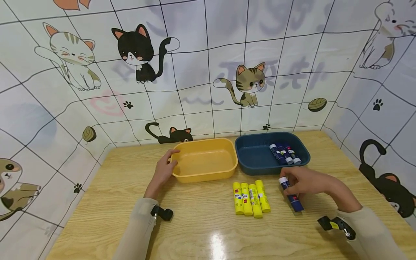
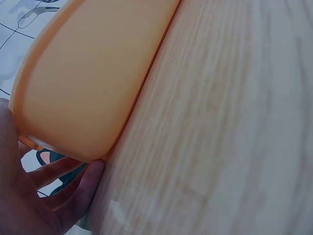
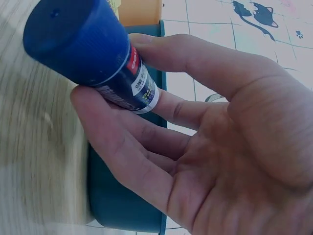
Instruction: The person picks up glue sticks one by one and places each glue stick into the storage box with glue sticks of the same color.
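Note:
My right hand (image 1: 308, 180) pinches a dark blue glue stick (image 1: 295, 203) between thumb and fingers, just in front of the dark blue tray (image 1: 256, 171). In the right wrist view, the blue cap of this glue stick (image 3: 73, 44) points toward the camera. With its fingers at the rim, my left hand (image 1: 164, 168) holds the left end of the yellow tray (image 1: 204, 177). The left wrist view has the left hand (image 2: 39, 196) against that tray's outer wall (image 2: 83, 93). Several yellow glue sticks (image 1: 246, 200) lie side by side between the hands.
Inside the dark blue tray, at its right end, lie 3 dark blue glue sticks (image 1: 284, 154). Both trays stand side by side at the back of the wooden table (image 1: 195, 224). Behind them hangs a cat-patterned sheet (image 1: 195, 86), which also covers both sides.

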Motion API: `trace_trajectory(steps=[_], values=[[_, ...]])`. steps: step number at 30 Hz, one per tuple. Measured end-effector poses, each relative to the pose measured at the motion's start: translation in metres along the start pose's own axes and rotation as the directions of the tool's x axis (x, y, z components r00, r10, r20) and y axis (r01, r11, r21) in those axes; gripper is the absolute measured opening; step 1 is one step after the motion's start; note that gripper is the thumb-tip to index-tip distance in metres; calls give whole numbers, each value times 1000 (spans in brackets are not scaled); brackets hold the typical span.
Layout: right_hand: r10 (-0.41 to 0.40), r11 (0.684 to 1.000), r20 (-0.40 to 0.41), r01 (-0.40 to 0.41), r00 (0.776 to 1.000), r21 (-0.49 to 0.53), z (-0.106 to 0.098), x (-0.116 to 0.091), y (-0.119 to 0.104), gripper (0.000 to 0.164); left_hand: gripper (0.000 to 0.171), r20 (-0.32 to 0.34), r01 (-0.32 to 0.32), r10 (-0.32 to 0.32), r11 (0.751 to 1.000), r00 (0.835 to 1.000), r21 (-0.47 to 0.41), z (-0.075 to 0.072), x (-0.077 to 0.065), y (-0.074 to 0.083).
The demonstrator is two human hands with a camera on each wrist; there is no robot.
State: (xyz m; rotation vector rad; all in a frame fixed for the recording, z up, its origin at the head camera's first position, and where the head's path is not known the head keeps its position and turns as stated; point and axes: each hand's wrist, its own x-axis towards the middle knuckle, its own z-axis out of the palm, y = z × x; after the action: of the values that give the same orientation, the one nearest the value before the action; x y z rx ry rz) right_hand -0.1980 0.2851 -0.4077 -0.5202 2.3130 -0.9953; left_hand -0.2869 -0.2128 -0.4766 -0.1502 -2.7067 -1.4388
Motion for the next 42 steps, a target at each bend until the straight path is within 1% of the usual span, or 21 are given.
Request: trace_trajectory(steps=[7, 15, 18, 23, 27, 32, 35, 42], values=[[-49, 999, -46, 48, 998, -17, -1, -1, -3, 43, 43, -4, -9, 9, 1000, 1000, 9, 0, -1, 0], [-63, 997, -93, 59, 994, -44, -2, -2, -4, 38, 43, -2, -13, 13, 1000, 1000, -5, 1, -2, 2], [-71, 995, -112, 63, 991, -73, -2, -3, -5, 38, 43, 0, -11, 11, 1000, 1000, -6, 1, -1, 2], [-45, 996, -154, 31, 987, -88, -3, -4, -8, 43, 43, -2, 2, -2, 1000, 1000, -3, 1, -1, 3], [-8, 999, -173, 1, 985, -41, -2, -4, -10, 47, 43, 1, 13, -13, 1000, 1000, 0, 0, -3, 2], [3, 1000, -179, -3, 984, -1, -4, -5, -13, 51, 42, -1, 11, -11, 1000, 1000, -7, 1, -4, -1], [1, 1000, -193, -3, 981, -8, -7, -4, -16, 52, 43, -6, 0, 0, 1000, 1000, -7, 2, -3, -1], [-9, 995, -219, -13, 976, -97, -17, 2, -28, 53, 44, -13, 0, 0, 1000, 1000, -8, 3, -1, 0]])
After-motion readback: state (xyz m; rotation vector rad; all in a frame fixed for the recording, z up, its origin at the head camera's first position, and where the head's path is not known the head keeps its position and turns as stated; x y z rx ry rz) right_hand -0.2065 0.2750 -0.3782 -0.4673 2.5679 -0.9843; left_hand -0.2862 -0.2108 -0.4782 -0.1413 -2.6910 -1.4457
